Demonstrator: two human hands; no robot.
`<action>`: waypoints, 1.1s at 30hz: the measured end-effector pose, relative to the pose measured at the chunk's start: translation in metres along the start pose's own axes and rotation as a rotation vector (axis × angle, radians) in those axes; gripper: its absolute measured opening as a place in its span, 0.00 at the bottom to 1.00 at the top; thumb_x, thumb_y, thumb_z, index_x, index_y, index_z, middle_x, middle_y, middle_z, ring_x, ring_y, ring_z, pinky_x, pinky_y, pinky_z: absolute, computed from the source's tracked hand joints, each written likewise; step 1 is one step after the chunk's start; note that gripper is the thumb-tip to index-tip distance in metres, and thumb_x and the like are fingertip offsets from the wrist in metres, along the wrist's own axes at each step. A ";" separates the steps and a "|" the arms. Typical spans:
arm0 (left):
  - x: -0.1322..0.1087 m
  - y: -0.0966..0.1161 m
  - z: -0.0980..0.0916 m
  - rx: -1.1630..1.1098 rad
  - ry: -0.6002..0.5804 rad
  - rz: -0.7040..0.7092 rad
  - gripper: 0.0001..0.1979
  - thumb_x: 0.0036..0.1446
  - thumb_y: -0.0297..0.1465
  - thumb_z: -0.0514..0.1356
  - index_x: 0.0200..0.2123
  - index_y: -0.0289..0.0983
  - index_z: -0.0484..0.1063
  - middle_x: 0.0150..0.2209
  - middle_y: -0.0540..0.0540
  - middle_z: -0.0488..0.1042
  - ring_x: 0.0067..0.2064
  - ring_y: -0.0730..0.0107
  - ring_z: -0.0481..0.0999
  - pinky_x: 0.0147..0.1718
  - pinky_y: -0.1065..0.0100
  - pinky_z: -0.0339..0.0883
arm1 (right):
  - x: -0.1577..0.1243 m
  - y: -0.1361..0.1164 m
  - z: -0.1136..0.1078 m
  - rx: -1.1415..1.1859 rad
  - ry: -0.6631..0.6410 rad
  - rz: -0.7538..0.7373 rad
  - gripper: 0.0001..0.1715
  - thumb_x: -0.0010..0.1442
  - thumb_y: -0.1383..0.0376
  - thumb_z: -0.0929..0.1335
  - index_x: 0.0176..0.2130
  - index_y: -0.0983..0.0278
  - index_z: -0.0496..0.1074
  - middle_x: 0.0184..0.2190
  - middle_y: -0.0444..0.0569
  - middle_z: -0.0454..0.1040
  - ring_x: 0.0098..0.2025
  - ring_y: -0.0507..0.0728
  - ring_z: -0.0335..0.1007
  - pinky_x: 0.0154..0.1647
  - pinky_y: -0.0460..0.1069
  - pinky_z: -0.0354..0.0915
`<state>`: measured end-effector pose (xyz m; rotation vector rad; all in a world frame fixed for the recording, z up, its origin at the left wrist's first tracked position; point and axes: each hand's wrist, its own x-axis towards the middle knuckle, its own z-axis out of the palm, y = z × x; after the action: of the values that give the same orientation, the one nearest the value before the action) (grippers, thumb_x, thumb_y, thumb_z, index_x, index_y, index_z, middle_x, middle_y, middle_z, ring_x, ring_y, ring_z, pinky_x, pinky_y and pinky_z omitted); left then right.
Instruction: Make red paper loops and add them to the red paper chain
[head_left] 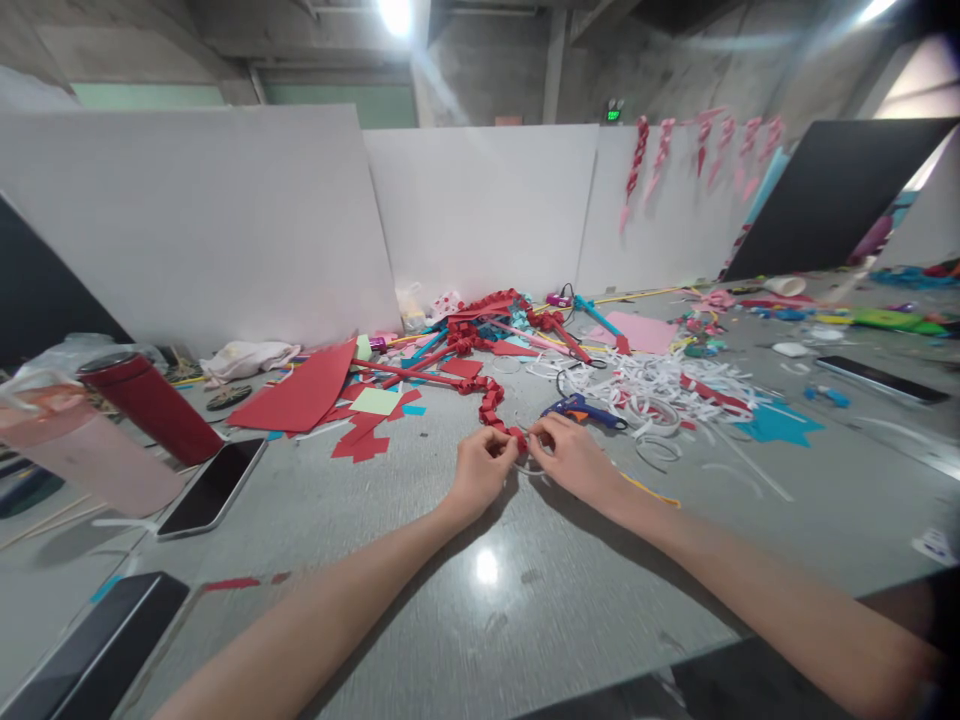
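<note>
A red folded-paper chain (491, 400) curls across the grey table towards me, its near end between my two hands. My left hand (481, 472) is closed, thumb and fingertips pinching that end. Just to its right, my right hand (574, 458) is also closed, with its fingertips pressed together at the same end of the chain. The fingers partly cover the piece they hold. Beyond my right hand lies a blue glue gun (592, 411). A thin white strip curves on the table below the fingertips.
White paper shreds (652, 385) pile up at the right, beside a blue paper piece (780, 424). Red paper sheets (300, 388) lie at the left, near a phone (214, 488), a red flask (154, 410) and a pink bottle (90, 450). White panels (480, 215) stand behind.
</note>
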<state>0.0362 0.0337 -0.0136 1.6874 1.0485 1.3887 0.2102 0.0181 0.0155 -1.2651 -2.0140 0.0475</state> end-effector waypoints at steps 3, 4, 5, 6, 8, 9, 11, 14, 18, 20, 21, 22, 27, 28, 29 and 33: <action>0.000 0.001 0.000 -0.014 -0.003 -0.009 0.12 0.59 0.37 0.63 0.28 0.35 0.76 0.28 0.46 0.76 0.29 0.70 0.72 0.31 0.68 0.63 | 0.002 0.001 -0.002 0.059 -0.015 0.008 0.10 0.68 0.67 0.65 0.32 0.62 0.71 0.31 0.46 0.73 0.33 0.55 0.70 0.38 0.50 0.61; 0.000 0.000 0.000 -0.020 -0.003 -0.013 0.12 0.59 0.37 0.63 0.29 0.35 0.76 0.28 0.45 0.77 0.29 0.69 0.73 0.32 0.68 0.64 | 0.002 0.001 -0.002 0.081 -0.022 0.008 0.12 0.68 0.66 0.65 0.32 0.62 0.71 0.30 0.46 0.73 0.33 0.55 0.69 0.37 0.50 0.61; 0.001 0.000 0.000 -0.026 -0.002 -0.017 0.12 0.59 0.37 0.63 0.29 0.35 0.77 0.29 0.45 0.77 0.30 0.69 0.73 0.32 0.68 0.64 | 0.003 0.001 -0.002 0.100 -0.027 0.010 0.12 0.69 0.64 0.65 0.32 0.62 0.72 0.30 0.46 0.73 0.33 0.55 0.69 0.37 0.49 0.60; 0.001 -0.001 -0.001 -0.030 -0.003 -0.019 0.12 0.60 0.37 0.63 0.30 0.35 0.77 0.29 0.45 0.78 0.30 0.68 0.74 0.33 0.68 0.65 | 0.003 0.000 -0.002 0.114 -0.029 0.015 0.12 0.69 0.63 0.65 0.32 0.62 0.73 0.30 0.46 0.73 0.33 0.55 0.69 0.36 0.49 0.60; 0.001 -0.001 -0.001 -0.037 -0.008 -0.021 0.12 0.60 0.38 0.63 0.31 0.35 0.78 0.30 0.45 0.79 0.31 0.68 0.75 0.34 0.68 0.66 | 0.004 0.000 -0.002 0.137 -0.037 0.030 0.11 0.68 0.61 0.67 0.34 0.62 0.74 0.31 0.46 0.74 0.32 0.55 0.69 0.35 0.49 0.60; 0.001 -0.001 -0.001 -0.037 -0.012 -0.022 0.12 0.60 0.38 0.63 0.32 0.35 0.78 0.30 0.45 0.79 0.32 0.67 0.75 0.34 0.68 0.66 | 0.004 0.000 -0.002 0.149 -0.044 0.040 0.09 0.67 0.61 0.68 0.35 0.62 0.75 0.31 0.46 0.74 0.32 0.54 0.69 0.34 0.49 0.60; 0.001 -0.001 -0.002 -0.032 -0.009 -0.024 0.12 0.60 0.38 0.63 0.31 0.35 0.78 0.30 0.45 0.79 0.31 0.67 0.75 0.34 0.68 0.66 | 0.004 0.000 -0.001 0.172 -0.059 0.058 0.08 0.66 0.60 0.69 0.36 0.62 0.76 0.31 0.45 0.74 0.31 0.54 0.69 0.33 0.49 0.60; 0.002 0.000 -0.002 -0.027 -0.001 -0.034 0.12 0.59 0.38 0.63 0.30 0.35 0.77 0.29 0.45 0.78 0.30 0.68 0.74 0.33 0.68 0.65 | 0.004 0.001 0.000 0.178 -0.063 0.056 0.09 0.66 0.61 0.69 0.35 0.62 0.75 0.30 0.45 0.74 0.31 0.54 0.68 0.34 0.48 0.60; 0.002 -0.001 -0.001 -0.025 -0.003 -0.038 0.12 0.59 0.38 0.63 0.30 0.35 0.77 0.28 0.45 0.78 0.30 0.68 0.73 0.33 0.68 0.65 | 0.004 0.001 0.001 0.195 -0.069 0.058 0.10 0.67 0.61 0.68 0.34 0.62 0.74 0.30 0.44 0.74 0.31 0.54 0.68 0.34 0.49 0.60; 0.002 -0.002 -0.001 -0.024 -0.003 -0.037 0.12 0.60 0.38 0.63 0.30 0.35 0.77 0.29 0.45 0.78 0.30 0.68 0.73 0.33 0.68 0.65 | 0.004 0.002 0.002 0.226 -0.080 0.075 0.10 0.67 0.61 0.68 0.34 0.62 0.74 0.30 0.44 0.74 0.31 0.54 0.68 0.34 0.48 0.60; 0.002 -0.002 -0.001 -0.027 -0.004 -0.036 0.12 0.60 0.38 0.63 0.31 0.35 0.77 0.29 0.45 0.78 0.30 0.68 0.73 0.33 0.68 0.65 | 0.004 0.003 0.002 0.240 -0.086 0.083 0.10 0.67 0.61 0.68 0.35 0.62 0.74 0.30 0.44 0.74 0.31 0.54 0.69 0.34 0.48 0.60; 0.002 -0.002 -0.001 -0.031 -0.005 -0.037 0.12 0.60 0.38 0.63 0.31 0.35 0.77 0.29 0.45 0.78 0.30 0.68 0.74 0.33 0.68 0.65 | 0.005 0.003 0.002 0.251 -0.091 0.089 0.10 0.67 0.61 0.67 0.35 0.62 0.74 0.30 0.44 0.74 0.31 0.54 0.69 0.33 0.48 0.60; 0.002 -0.001 -0.001 -0.053 0.000 -0.048 0.12 0.60 0.39 0.63 0.32 0.35 0.77 0.30 0.44 0.78 0.31 0.68 0.74 0.33 0.68 0.65 | 0.004 0.003 0.002 0.269 -0.097 0.082 0.11 0.67 0.60 0.67 0.35 0.62 0.75 0.30 0.44 0.74 0.32 0.54 0.69 0.33 0.48 0.60; 0.002 -0.001 -0.001 -0.056 0.002 -0.049 0.13 0.60 0.39 0.63 0.32 0.35 0.77 0.30 0.44 0.78 0.31 0.68 0.74 0.33 0.68 0.65 | 0.004 0.003 0.002 0.269 -0.095 0.081 0.11 0.67 0.60 0.67 0.35 0.62 0.74 0.30 0.44 0.74 0.31 0.54 0.68 0.33 0.48 0.60; 0.002 0.000 -0.001 -0.060 0.001 -0.050 0.13 0.60 0.39 0.63 0.32 0.35 0.77 0.30 0.44 0.78 0.31 0.68 0.74 0.33 0.68 0.65 | 0.004 0.003 0.002 0.268 -0.096 0.079 0.11 0.67 0.60 0.66 0.35 0.62 0.74 0.30 0.44 0.74 0.31 0.54 0.68 0.33 0.48 0.60; 0.002 -0.001 -0.001 -0.068 0.007 -0.046 0.13 0.60 0.40 0.64 0.31 0.35 0.77 0.29 0.45 0.78 0.30 0.68 0.74 0.33 0.68 0.66 | 0.004 0.003 0.002 0.265 -0.094 0.068 0.11 0.68 0.61 0.66 0.36 0.62 0.75 0.31 0.45 0.75 0.32 0.54 0.68 0.34 0.48 0.60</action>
<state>0.0353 0.0360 -0.0135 1.6008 1.0262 1.3870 0.2104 0.0235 0.0151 -1.1787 -1.9663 0.4004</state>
